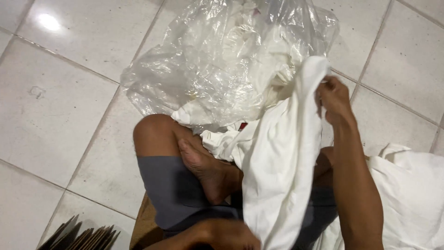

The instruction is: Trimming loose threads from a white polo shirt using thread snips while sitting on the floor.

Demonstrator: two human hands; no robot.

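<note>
White floor tiles [60, 115] carry a clear plastic bag [222, 60]. Right hand [334, 99] pinches a white cloth [277, 166] draped over the lap; left hand [222, 235] grips its lower edge, fingers hidden.

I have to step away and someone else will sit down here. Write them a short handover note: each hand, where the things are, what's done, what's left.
Right hand: raised, fingers pinching the top edge of a white cloth that hangs down over the lap.
Left hand: low at the frame's bottom, at the cloth's lower end; grip not clear.
Clear plastic bag: on the tiled floor ahead of the knees, with more white cloth inside.
White pile: on the floor at the right.
Cardboard pieces: lower left.
Done: one cloth is out of the bag and in hand.
Left: the bag's cloth is still inside.
</note>
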